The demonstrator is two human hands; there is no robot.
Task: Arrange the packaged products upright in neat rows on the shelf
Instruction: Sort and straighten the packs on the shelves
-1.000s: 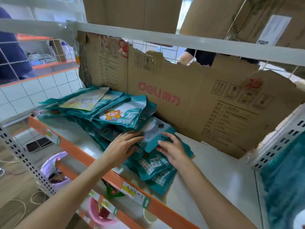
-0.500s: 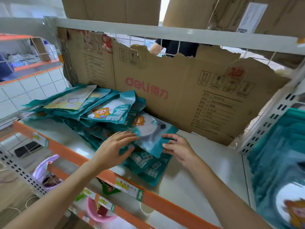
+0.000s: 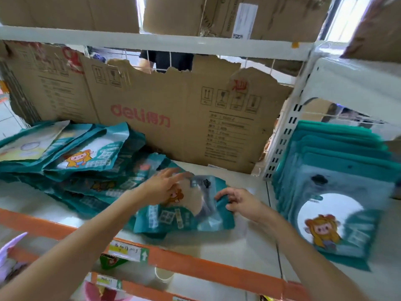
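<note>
A loose heap of teal packets [image 3: 86,157] with a cartoon girl lies flat on the left of the white shelf [image 3: 238,242]. A small stack of the same packets [image 3: 184,216] lies at the shelf's middle front. My right hand [image 3: 238,203] grips the right edge of this stack with curled fingers. My left hand [image 3: 162,185] rests on its top with fingers spread, blurred by motion. On the right, beyond the upright post, a row of teal packets [image 3: 334,205] stands upright, faces toward me.
A torn cardboard sheet [image 3: 173,118] lines the shelf's back. The orange front rail [image 3: 195,266] carries a price label [image 3: 128,252]. A perforated white post [image 3: 284,135] splits the two bays. Cardboard boxes [image 3: 217,16] sit above. Another person's dark clothing shows behind the wire back.
Both hands have drawn a small stack of packets rightward out of the heap. My view has swung right, bringing the upright row into sight.
</note>
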